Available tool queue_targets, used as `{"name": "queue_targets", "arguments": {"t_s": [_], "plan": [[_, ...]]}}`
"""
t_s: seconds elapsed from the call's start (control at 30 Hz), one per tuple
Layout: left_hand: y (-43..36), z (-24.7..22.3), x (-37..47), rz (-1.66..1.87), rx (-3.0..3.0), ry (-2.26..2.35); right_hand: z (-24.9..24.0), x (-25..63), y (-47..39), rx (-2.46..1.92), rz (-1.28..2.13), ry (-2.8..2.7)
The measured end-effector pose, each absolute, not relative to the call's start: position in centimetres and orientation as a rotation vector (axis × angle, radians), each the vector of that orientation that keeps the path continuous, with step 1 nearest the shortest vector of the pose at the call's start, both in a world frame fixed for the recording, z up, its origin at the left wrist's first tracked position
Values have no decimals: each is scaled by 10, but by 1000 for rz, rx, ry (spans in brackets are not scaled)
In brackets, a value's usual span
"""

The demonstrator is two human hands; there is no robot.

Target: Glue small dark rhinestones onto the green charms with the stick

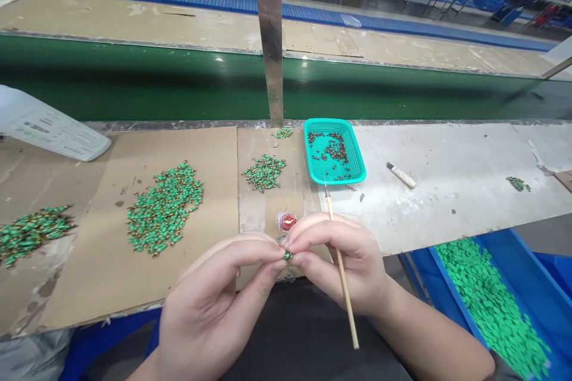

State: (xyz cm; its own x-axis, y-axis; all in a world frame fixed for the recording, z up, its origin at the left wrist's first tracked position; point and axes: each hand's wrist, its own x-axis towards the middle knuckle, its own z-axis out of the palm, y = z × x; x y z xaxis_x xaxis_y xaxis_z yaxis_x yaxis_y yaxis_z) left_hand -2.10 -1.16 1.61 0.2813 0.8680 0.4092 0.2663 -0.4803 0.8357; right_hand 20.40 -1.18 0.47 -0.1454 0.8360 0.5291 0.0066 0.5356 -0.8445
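Note:
Between the fingertips of both hands is a small green bead-like piece [288,256], mostly covered by the fingers. My left hand [218,297] pinches it from the left with thumb and forefinger. From the other side my right hand [344,262] pinches the same piece, and a thin wooden-handled brush [345,286] rests across that hand, its tip pointing away from me. Just beyond the fingertips sits a small round red container [286,221]. A turquoise basket [360,172] holding many small dark pieces stands further back.
Piles of green and gold pieces [165,208] lie on cardboard to the left, with a smaller pile [264,172] nearer the middle. A white bottle [53,125] lies tilted at far left. A short brush-like tool [401,175] lies right; a blue bin [527,274] holds green pieces. A metal post [270,41] rises behind.

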Motion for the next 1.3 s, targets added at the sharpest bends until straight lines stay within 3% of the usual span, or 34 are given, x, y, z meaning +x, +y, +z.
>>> {"name": "queue_targets", "arguments": {"t_s": [1.3], "plan": [[-12, 10, -22, 1157, 1831, 1035, 5, 198, -14, -795, 860, -1504]]}}
